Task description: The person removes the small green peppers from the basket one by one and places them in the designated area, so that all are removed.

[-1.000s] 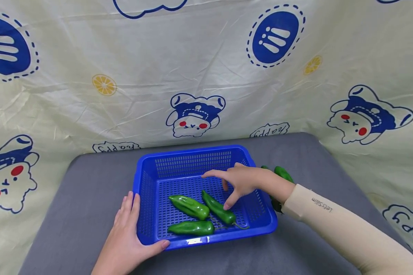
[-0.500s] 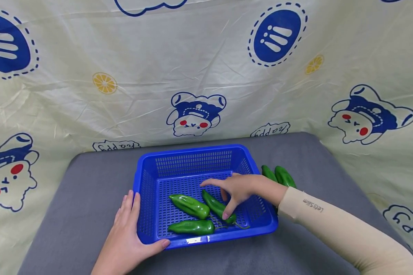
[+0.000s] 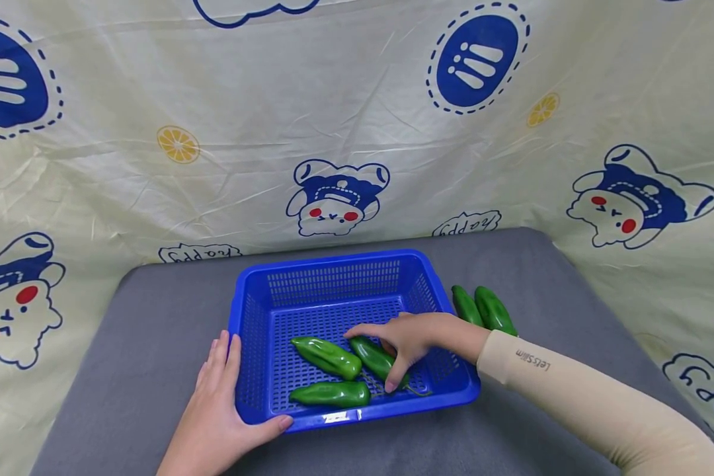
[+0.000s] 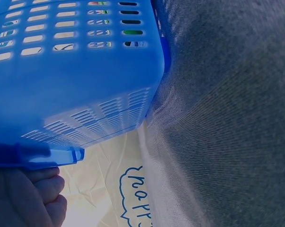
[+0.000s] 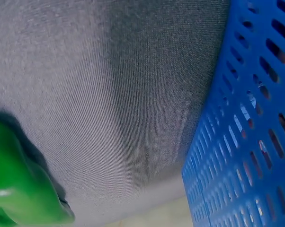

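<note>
A blue slotted plastic basket point(image 3: 324, 263) stands on the table with three green peppers inside. My right hand point(image 3: 415, 336) reaches over its right side and grips the rightmost pepper point(image 3: 370, 356), thumb near the stem end and index finger at the tip. Left of it lies a second pepper point(image 3: 327, 357), and a third pepper point(image 3: 330, 394) lies along the front wall. My left hand point(image 3: 217, 400) rests on the basket's front left corner, its thumb along the front rim and straight fingers against the left side. In the left wrist view, its fingers point(image 4: 48, 191) show beside the rim.
Right of the basket, green peppers point(image 3: 495, 312) lie on the grey cloth point(image 3: 547, 291), partly behind my right forearm. The right wrist view shows a green pepper point(image 5: 22, 182) beside the basket wall point(image 5: 237, 156). A printed curtain point(image 3: 244, 86) hangs behind the table.
My right hand has moved down and slightly left, closing its thumb and fingers around the rightmost pepper. More of the peppers outside shows. My left hand keeps its place.
</note>
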### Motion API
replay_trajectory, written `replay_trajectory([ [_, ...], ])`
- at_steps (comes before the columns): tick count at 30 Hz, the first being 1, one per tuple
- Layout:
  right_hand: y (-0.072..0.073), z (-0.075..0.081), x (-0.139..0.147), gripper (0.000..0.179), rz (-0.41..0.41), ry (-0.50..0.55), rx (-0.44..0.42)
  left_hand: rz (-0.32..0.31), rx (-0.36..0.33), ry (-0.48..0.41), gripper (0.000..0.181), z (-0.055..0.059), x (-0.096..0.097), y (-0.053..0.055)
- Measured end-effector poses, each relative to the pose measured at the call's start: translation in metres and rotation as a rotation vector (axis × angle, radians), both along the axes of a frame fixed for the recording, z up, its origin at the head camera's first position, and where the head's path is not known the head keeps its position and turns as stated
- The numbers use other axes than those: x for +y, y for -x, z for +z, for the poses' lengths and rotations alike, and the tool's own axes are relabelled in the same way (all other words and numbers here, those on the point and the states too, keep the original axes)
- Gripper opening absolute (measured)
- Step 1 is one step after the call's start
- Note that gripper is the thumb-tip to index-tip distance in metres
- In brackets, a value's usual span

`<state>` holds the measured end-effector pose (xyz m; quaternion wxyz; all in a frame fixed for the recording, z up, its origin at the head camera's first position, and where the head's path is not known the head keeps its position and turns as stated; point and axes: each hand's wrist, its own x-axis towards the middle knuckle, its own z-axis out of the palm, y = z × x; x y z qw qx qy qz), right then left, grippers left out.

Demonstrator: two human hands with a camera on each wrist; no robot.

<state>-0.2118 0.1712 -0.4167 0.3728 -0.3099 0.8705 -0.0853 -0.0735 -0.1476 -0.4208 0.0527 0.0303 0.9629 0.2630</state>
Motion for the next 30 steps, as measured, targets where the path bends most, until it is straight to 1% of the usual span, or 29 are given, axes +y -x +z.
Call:
replay_trajectory([
  [8,0.001,0.000,0.004,0.103,-0.015,0.080,-0.041,-0.011,0.015,0.004,0.140,0.002,0.000,0.000],
  [12,0.002,0.004,0.006,0.106,-0.012,0.120,-0.017,-0.021,0.026,0.000,0.139,0.003,-0.001,0.001],
  [16,0.002,0.012,0.008,0.106,-0.016,0.182,0.014,-0.028,0.037,-0.005,0.139,0.004,-0.001,0.001],
  [20,0.000,0.019,0.010,0.106,-0.033,0.244,0.012,-0.030,0.064,-0.010,0.138,0.001,-0.001,-0.001],
  [26,-0.002,0.022,0.014,0.106,-0.050,0.303,0.023,-0.037,0.096,-0.018,0.139,-0.006,0.000,-0.004],
  [30,0.000,0.028,0.017,0.106,-0.055,0.345,0.039,-0.033,0.095,-0.028,0.140,-0.006,-0.001,-0.003],
])
